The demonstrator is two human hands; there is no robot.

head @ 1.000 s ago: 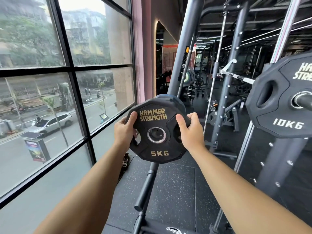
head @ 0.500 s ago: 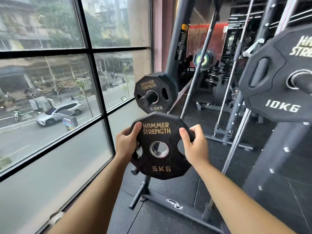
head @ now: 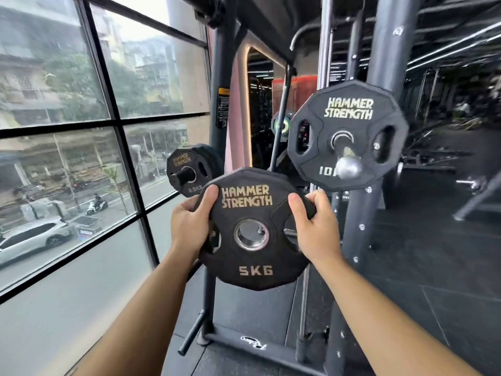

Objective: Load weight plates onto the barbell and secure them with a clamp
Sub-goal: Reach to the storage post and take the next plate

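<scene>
I hold a black 5 kg weight plate point(head: 253, 256) upright in front of me, its gold lettering facing me. My left hand point(head: 189, 226) grips its left edge with the thumb over the face. My right hand point(head: 314, 226) grips its right edge through the grip slot. Up and to the right, a black 10 kg plate point(head: 349, 112) sits on the barbell sleeve point(head: 347, 164), whose shiny end points toward me. The 5 kg plate is below and left of that sleeve end, apart from it. No clamp is visible.
A 2.5 kg plate point(head: 187, 172) hangs on a storage peg of the dark rack point(head: 222, 77) behind the held plate. A thick rack upright point(head: 379, 50) stands right of centre. Big windows point(head: 81, 131) fill the left. The rack's base bar point(head: 244, 346) lies on the rubber floor.
I have turned right and carried the 5 kg plate away from the storage pegs. The 10 kg plate and barbell sleeve end now sit near centre, close above the held plate.
</scene>
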